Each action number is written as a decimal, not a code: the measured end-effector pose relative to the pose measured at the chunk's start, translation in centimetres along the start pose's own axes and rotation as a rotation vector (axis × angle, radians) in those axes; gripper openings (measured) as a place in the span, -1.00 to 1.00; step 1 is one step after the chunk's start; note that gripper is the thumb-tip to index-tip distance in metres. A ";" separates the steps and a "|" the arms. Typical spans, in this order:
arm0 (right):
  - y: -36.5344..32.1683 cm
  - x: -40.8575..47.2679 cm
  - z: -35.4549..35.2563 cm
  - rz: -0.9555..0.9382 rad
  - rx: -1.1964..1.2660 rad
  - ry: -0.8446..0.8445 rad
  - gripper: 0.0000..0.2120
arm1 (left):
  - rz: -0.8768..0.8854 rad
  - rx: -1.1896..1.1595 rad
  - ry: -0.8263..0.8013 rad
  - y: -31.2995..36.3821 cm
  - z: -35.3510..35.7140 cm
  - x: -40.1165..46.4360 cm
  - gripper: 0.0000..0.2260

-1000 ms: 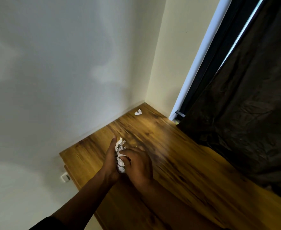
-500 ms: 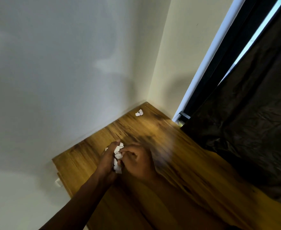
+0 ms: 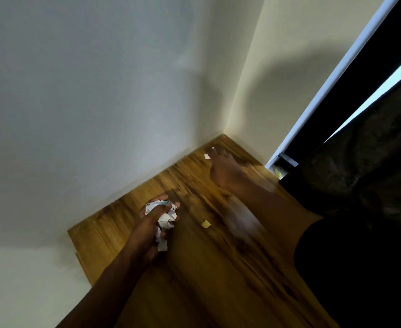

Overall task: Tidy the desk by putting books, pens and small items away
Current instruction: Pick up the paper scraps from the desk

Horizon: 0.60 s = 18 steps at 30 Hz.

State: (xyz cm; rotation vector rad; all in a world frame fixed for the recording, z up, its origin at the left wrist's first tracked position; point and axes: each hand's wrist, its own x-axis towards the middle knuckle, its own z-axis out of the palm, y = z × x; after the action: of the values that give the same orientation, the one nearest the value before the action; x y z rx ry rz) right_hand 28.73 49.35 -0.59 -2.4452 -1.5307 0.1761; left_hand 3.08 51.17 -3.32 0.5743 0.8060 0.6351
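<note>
The left hand (image 3: 151,227) grips a wad of crumpled paper (image 3: 164,217) just above the worktop (image 3: 218,268), gathering rubbish. The right hand (image 3: 223,168), fingers extended, reaches for a paper scrap (image 3: 207,156) in the far corner; another scrap (image 3: 205,224) lies between.

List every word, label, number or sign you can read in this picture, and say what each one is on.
None can be read.
Crumpled paper gripped in the left hand: dark and teal marks show on it, too creased and blurred to read.
Small white scrap by the right hand near the desk corner: no print visible.
Yellowish scrap on the desk: no print visible.
</note>
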 end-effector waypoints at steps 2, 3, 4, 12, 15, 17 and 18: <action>1.0 1.7 0.3 -0.023 -0.026 -0.043 -0.38 | 0.008 0.118 0.032 0.2 -0.3 0.5 -0.87; 1.5 2.3 0.5 -0.027 -0.036 -0.036 -0.42 | -0.007 0.192 0.026 0.7 0.0 0.0 -0.86; 1.8 2.6 0.6 -0.029 -0.043 -0.012 -0.48 | -0.011 0.264 0.003 0.5 -0.3 0.3 -0.84; 0.6 -0.8 1.2 -0.107 0.066 0.233 -0.68 | -0.044 0.158 -0.077 1.2 0.3 0.6 -0.70; -2.5 -3.7 1.0 -0.151 0.345 0.306 -0.72 | -0.062 0.140 -0.094 1.2 0.5 0.5 -0.73; -5.4 -6.2 0.6 -0.144 0.526 0.312 -0.72 | -0.054 0.190 -0.100 1.0 0.7 0.6 -0.64; -6.7 -7.6 0.6 -0.152 0.604 0.337 -0.72 | -0.049 0.233 -0.095 0.8 0.8 0.7 -0.56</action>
State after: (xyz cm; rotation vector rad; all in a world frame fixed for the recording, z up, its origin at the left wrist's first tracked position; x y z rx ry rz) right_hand 19.44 45.38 0.47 -1.7777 -1.2734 0.1586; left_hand 3.84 52.05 -2.64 0.7891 0.8074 0.4684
